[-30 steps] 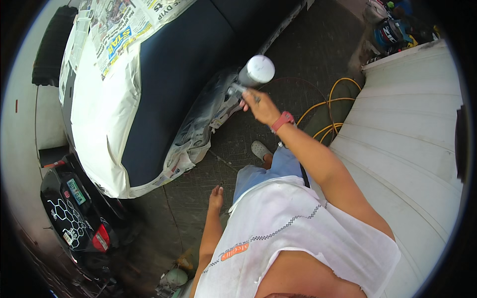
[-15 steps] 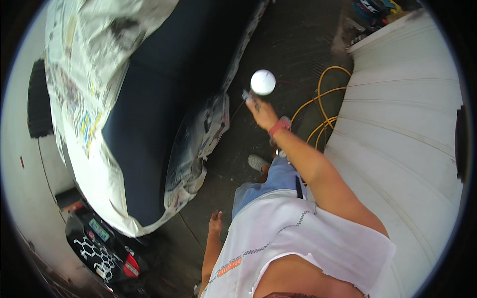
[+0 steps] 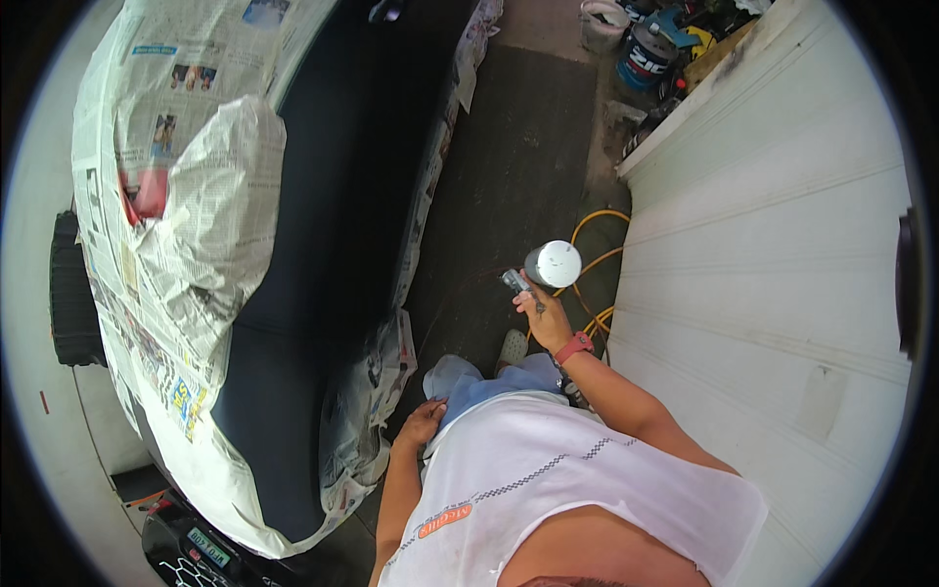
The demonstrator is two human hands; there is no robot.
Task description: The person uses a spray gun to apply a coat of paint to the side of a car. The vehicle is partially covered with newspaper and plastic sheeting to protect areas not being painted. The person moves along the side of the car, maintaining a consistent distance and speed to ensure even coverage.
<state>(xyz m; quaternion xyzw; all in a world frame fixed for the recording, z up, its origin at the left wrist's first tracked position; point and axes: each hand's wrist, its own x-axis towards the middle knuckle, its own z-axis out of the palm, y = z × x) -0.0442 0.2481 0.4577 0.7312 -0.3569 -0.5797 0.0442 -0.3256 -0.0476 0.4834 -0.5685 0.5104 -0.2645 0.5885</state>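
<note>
My right hand grips a spray gun with a grey cup and a round white lid. It is held out in front of me, to the right of a dark car body panel and apart from it. My left hand rests at the side of my blue shorts, fingers loosely bent against the cloth, with nothing seen in it. Newspaper masking covers the car's left part; more masking paper hangs along its lower edge beside me.
A yellow hose lies coiled on the dark floor near the white wall at right. Paint buckets and assorted containers stand at the far right. A black motorcycle part with a plate sits at lower left.
My right hand has drawn back toward me and to the right with the spray gun, away from the car. My left hand has come up against my shorts. The view has shifted.
</note>
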